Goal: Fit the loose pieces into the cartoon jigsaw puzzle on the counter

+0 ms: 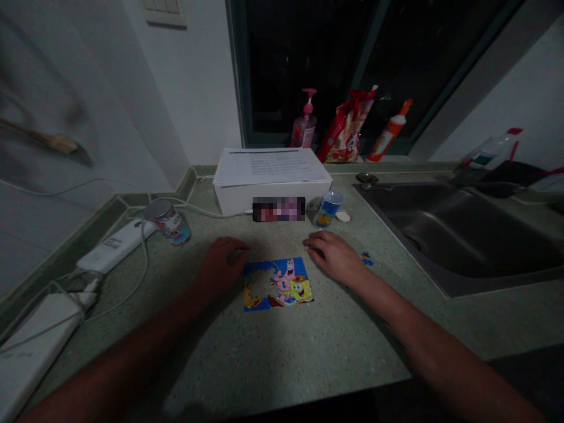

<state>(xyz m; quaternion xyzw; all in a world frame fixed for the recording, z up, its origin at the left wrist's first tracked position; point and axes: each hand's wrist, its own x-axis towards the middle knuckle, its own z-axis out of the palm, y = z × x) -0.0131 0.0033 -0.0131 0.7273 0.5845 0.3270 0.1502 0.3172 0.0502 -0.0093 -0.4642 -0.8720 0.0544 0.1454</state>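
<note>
A small cartoon jigsaw puzzle [278,284], mostly blue with pink and yellow figures, lies flat on the speckled green counter [282,346]. It has a gap in its upper left. My left hand [220,264] rests palm down at the puzzle's left edge, fingers curled onto the counter. Just beyond the upper right corner, my right hand [332,254] pinches its fingertips on a small piece I cannot make out. A loose blue puzzle piece [366,258] lies to the right of that hand.
A white box [271,179] with papers stands behind the puzzle, a small printed can [328,208] and its lid [342,216] beside it. A tin [170,222], white chargers and cables lie left. A steel sink [462,235] is on the right. Bottles line the sill.
</note>
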